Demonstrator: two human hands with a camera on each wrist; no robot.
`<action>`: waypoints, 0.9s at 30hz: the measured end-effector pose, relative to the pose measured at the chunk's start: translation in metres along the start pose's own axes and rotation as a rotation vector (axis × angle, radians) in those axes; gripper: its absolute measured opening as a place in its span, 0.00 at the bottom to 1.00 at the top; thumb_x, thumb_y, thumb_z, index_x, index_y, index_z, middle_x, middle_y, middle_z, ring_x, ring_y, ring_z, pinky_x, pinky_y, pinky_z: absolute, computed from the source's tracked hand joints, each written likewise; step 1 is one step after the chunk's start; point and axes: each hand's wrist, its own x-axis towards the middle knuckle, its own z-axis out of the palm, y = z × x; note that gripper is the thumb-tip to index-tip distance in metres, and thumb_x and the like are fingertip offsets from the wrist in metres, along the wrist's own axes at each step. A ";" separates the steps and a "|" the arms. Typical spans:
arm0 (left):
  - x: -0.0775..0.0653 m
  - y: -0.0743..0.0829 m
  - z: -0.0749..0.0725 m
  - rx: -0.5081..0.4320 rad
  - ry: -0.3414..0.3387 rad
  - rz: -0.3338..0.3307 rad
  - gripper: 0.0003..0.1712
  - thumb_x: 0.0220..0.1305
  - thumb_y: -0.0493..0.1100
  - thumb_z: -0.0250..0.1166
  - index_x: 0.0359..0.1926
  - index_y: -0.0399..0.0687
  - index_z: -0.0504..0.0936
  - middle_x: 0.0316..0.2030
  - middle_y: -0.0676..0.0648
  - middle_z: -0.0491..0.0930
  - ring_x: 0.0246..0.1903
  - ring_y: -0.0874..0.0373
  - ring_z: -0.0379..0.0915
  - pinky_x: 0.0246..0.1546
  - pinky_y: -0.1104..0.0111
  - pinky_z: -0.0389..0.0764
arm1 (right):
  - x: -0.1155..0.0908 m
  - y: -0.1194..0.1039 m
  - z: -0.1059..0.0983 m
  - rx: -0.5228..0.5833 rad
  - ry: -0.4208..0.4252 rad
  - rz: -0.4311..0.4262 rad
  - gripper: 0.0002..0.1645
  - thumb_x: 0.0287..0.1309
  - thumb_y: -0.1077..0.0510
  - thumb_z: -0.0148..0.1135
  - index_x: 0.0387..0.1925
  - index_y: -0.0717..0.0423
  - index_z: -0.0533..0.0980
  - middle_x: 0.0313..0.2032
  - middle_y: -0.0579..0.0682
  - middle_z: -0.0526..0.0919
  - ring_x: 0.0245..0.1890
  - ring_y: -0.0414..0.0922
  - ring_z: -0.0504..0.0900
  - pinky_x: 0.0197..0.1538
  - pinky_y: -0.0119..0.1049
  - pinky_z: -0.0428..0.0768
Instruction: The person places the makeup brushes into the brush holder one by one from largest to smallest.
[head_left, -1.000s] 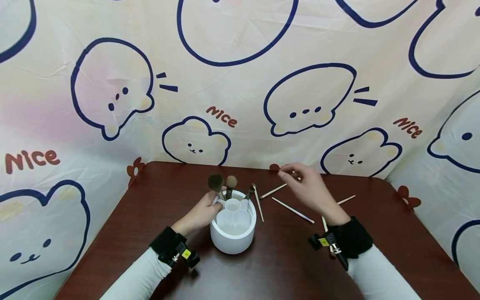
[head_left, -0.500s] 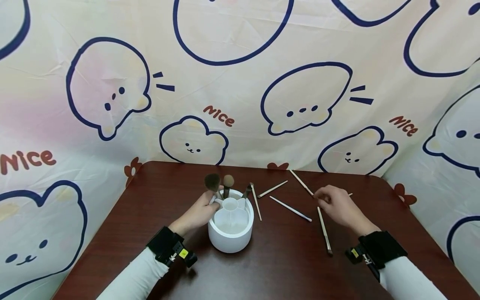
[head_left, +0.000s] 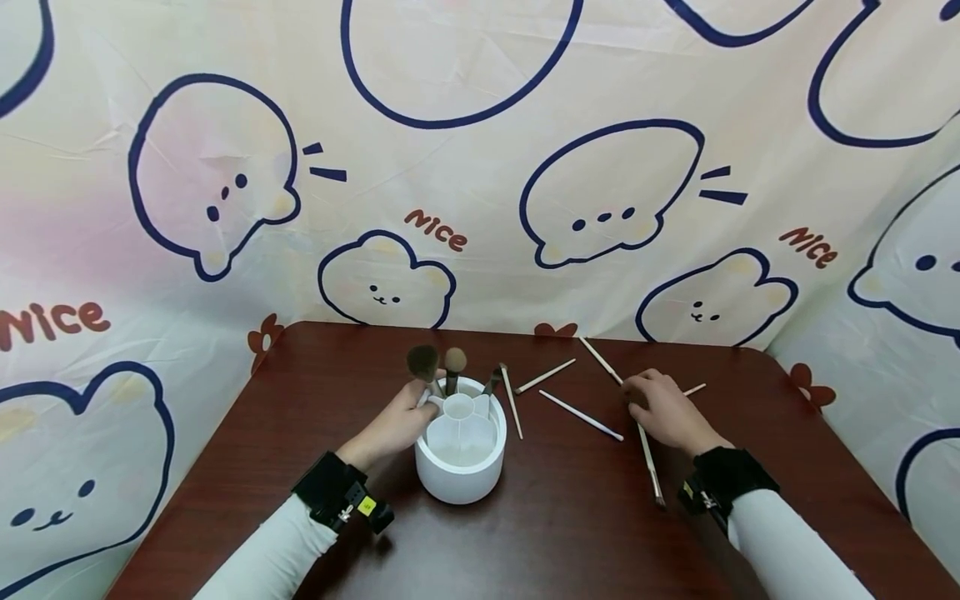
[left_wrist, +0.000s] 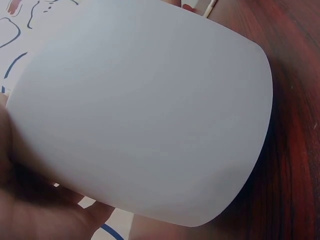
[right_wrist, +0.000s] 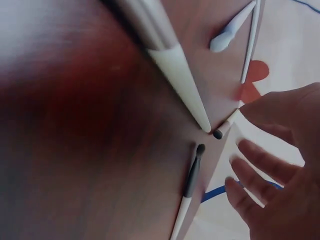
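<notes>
Cup (head_left: 459, 483) within grip of left hand (head_left: 396, 423), loose brush (head_left: 650, 467) beside right hand (head_left: 667, 408)

Closest wrist-view brush (right_wrist: 171, 62) — cropped, sleeves (head_left: 266, 542) cropped

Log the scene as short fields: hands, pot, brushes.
Left hand: grips the white pot at its left rim
Right hand: among the loose brushes, fingers apart; contact unclear
White pot: upright on the brown table, dividers inside
Standing brushes: three visible in the pot, heads up
Loose brushes: several, scattered right of the pot
</notes>
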 end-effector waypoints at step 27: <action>0.003 -0.011 0.001 0.012 0.017 0.067 0.32 0.59 0.27 0.49 0.66 0.39 0.59 0.65 0.41 0.58 0.63 0.51 0.49 0.61 0.44 0.50 | 0.047 -0.011 0.026 -0.056 -0.070 -0.123 0.08 0.52 0.71 0.55 0.33 0.61 0.78 0.33 0.53 0.73 0.34 0.46 0.70 0.40 0.44 0.74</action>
